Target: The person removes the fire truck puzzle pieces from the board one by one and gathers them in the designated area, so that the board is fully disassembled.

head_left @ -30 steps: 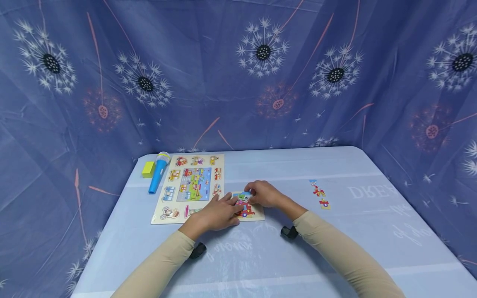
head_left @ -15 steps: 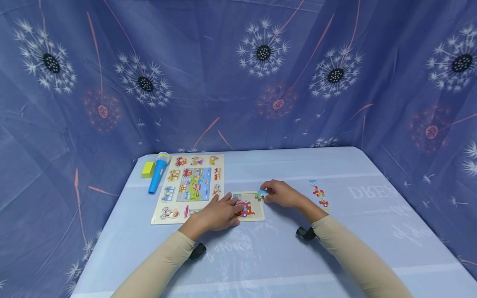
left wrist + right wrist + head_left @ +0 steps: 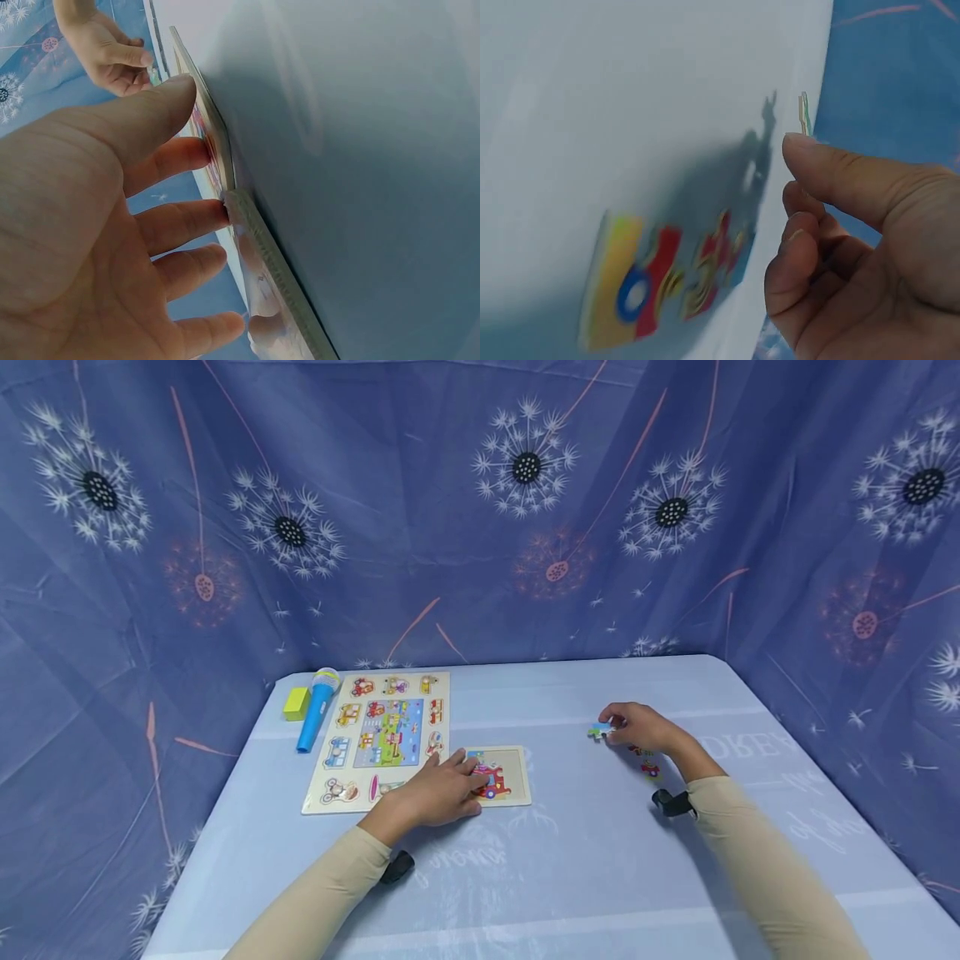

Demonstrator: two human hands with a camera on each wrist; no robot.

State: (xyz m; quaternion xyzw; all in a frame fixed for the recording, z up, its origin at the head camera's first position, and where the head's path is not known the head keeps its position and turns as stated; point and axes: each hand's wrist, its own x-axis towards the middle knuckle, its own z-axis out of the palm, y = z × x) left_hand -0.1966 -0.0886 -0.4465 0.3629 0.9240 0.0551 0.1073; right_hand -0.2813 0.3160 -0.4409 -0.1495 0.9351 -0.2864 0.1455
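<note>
One puzzle piece (image 3: 599, 730) above table (image 3: 570, 877), pinched by right hand (image 3: 636, 729), which partly hides at least two loose pieces (image 3: 651, 770). Left hand (image 3: 437, 789), fingers extended, partly covers one tray (image 3: 517, 777). Leftward: one large board (image 3: 322, 804), one microphone (image 3: 318, 706), one yellow block (image 3: 297, 703).

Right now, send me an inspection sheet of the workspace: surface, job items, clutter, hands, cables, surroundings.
Surface: pale blue table cover, printed lettering.
Job items: small puzzle tray, partly filled; loose puzzle pieces on the cover.
Clutter: large puzzle board, blue microphone, yellow block.
Left hand: fingers spread over tray and large board's edge.
Right hand: pinches one puzzle piece above the cover.
Cables: nothing seen.
Surroundings: blue dandelion-print curtain.
</note>
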